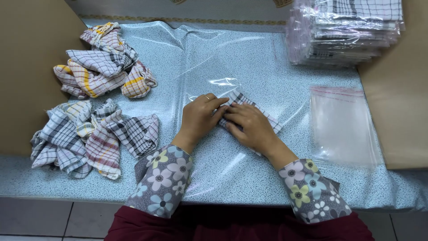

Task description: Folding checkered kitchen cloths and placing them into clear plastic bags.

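Head view: table [249, 67] under clear film, with loose cloths [96, 134] heaped at its left edge. Bagged cloths [347, 31] are stacked far right, flat empty bags [341, 125] near them. At centre, a folded checked cloth [256, 111] lies beneath both hands: left hand [200, 116] and right hand [249, 127] press it, fingers flat and together.

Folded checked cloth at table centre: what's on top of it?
Both hands lie on the folded checked cloth: left hand on its left end, right hand across the middle. Only its top edge and right corner show; the rest is covered.
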